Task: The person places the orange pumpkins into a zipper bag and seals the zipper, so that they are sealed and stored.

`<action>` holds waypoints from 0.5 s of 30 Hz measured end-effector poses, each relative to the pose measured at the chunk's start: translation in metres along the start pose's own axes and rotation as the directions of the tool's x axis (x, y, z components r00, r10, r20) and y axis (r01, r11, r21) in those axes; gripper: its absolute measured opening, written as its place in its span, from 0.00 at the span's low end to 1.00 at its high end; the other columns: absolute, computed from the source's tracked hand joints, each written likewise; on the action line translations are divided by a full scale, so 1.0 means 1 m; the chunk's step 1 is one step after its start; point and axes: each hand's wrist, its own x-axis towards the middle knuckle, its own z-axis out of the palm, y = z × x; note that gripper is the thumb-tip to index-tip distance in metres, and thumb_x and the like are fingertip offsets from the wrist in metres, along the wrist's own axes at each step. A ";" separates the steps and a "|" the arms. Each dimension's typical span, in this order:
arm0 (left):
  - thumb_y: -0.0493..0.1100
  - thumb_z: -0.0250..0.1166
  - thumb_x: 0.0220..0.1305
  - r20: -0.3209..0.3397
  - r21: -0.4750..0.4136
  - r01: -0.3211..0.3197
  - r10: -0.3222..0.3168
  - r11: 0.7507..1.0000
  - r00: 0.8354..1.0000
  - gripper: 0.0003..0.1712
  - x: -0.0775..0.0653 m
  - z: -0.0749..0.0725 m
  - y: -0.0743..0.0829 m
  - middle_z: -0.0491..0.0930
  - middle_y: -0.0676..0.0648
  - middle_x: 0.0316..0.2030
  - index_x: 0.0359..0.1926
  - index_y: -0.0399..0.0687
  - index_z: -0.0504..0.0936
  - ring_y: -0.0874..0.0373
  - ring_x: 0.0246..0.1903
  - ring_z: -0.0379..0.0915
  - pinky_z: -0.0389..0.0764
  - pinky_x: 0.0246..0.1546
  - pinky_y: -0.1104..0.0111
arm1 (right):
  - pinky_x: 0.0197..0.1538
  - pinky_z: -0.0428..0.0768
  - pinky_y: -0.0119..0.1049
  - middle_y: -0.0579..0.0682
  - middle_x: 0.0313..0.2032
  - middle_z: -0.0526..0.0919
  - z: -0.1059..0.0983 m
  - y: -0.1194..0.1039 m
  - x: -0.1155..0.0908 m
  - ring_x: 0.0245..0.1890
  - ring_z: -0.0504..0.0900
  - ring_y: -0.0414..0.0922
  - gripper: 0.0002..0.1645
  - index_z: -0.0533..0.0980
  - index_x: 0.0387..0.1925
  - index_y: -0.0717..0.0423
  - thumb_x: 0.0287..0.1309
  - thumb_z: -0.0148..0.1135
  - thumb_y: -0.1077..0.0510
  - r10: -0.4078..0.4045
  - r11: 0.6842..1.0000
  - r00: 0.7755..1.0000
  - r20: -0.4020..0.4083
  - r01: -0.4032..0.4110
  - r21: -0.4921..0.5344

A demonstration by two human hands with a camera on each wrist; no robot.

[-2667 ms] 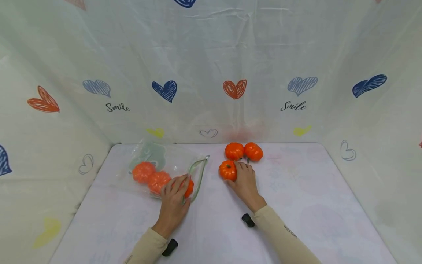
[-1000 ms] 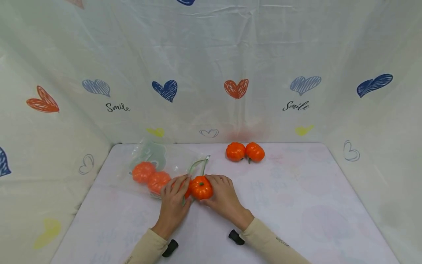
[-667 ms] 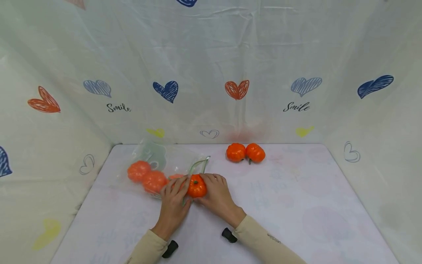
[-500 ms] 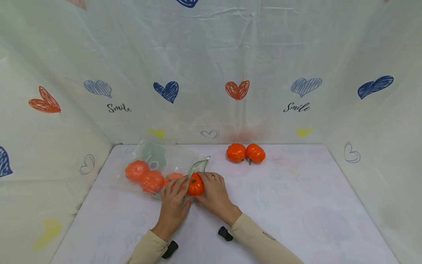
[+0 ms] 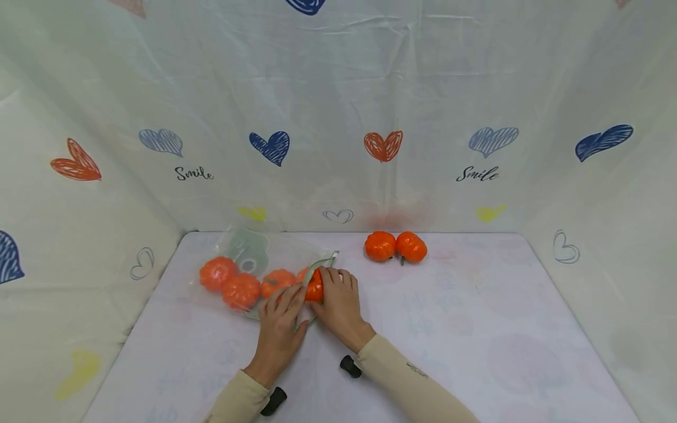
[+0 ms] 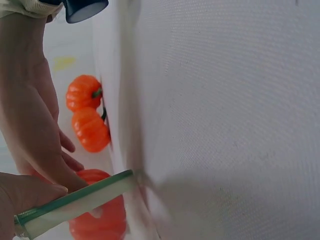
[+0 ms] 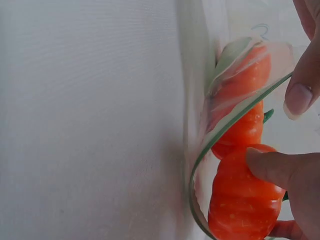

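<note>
A clear zip bag (image 5: 291, 249) with a green-edged mouth lies on its side at the left of the table. Three orange toy pumpkins (image 5: 241, 291) sit inside it in a row. My left hand (image 5: 279, 329) holds the bag's mouth, its thumb at the green strip (image 6: 82, 196) in the left wrist view. My right hand (image 5: 341, 302) grips another pumpkin (image 7: 245, 200), thumb on top, partly inside the mouth. The green rim curves past that pumpkin in the right wrist view. Left fingers and the rim hide part of it in the head view.
Two more orange pumpkins, one on the left (image 5: 379, 245) and one on the right (image 5: 411, 247), stand side by side near the table's back edge. A white curtain (image 5: 328, 176) printed with hearts surrounds the table (image 5: 476, 329) at the back and sides.
My right hand has carried a pumpkin left from beside the back pair into the bag's mouth. The pumpkins inside have shifted left, deeper into the bag. My left hand has stayed at the mouth.
</note>
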 end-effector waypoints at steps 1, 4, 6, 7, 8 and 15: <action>0.23 0.87 0.25 0.002 0.000 0.001 -0.001 1.000 1.000 0.53 0.000 0.000 0.000 0.81 0.39 0.59 0.63 0.34 0.82 0.39 0.58 0.69 0.63 0.51 0.47 | 0.66 0.72 0.56 0.56 0.60 0.82 0.001 0.000 0.001 0.61 0.75 0.57 0.47 0.74 0.68 0.61 0.53 0.83 0.46 0.006 1.000 1.000 0.004 -0.006 -0.001; 0.23 0.87 0.26 0.007 0.001 0.006 -0.006 1.000 1.000 0.53 0.000 0.000 0.001 0.80 0.40 0.59 0.63 0.34 0.82 0.39 0.58 0.69 0.63 0.50 0.47 | 0.66 0.72 0.56 0.57 0.60 0.82 0.003 0.000 0.003 0.61 0.75 0.57 0.47 0.74 0.68 0.61 0.53 0.83 0.46 0.020 1.000 1.000 0.019 -0.020 -0.009; 0.24 0.88 0.26 0.011 0.004 0.009 -0.009 1.000 1.000 0.53 0.000 0.000 0.001 0.80 0.40 0.59 0.63 0.35 0.82 0.39 0.58 0.69 0.64 0.50 0.47 | 0.66 0.72 0.56 0.57 0.60 0.82 0.004 0.000 0.003 0.61 0.75 0.58 0.47 0.73 0.68 0.61 0.53 0.83 0.46 0.025 1.000 0.999 0.033 -0.024 -0.017; 0.24 0.88 0.26 0.013 0.004 0.010 -0.010 1.000 1.000 0.53 0.000 0.000 0.001 0.80 0.40 0.59 0.64 0.35 0.82 0.39 0.58 0.69 0.64 0.50 0.47 | 0.66 0.72 0.56 0.57 0.60 0.82 0.004 0.000 0.003 0.61 0.75 0.58 0.47 0.73 0.68 0.61 0.53 0.83 0.46 0.025 0.999 0.999 0.039 -0.024 -0.021; 0.24 0.88 0.26 0.014 0.006 0.011 -0.011 1.000 1.000 0.53 0.000 0.000 0.001 0.80 0.40 0.59 0.64 0.35 0.82 0.39 0.58 0.69 0.64 0.50 0.47 | 0.66 0.73 0.56 0.57 0.60 0.82 0.004 0.000 0.002 0.61 0.75 0.58 0.47 0.73 0.68 0.61 0.53 0.83 0.46 0.022 0.999 0.999 0.041 -0.021 -0.026; 0.24 0.88 0.27 0.012 0.004 0.010 -0.010 1.000 1.000 0.53 0.001 0.000 0.002 0.80 0.40 0.59 0.64 0.35 0.82 0.39 0.58 0.69 0.65 0.49 0.46 | 0.66 0.73 0.55 0.59 0.62 0.80 0.002 0.003 -0.003 0.61 0.76 0.59 0.49 0.72 0.69 0.61 0.52 0.84 0.47 -0.006 1.000 0.999 0.047 0.007 -0.029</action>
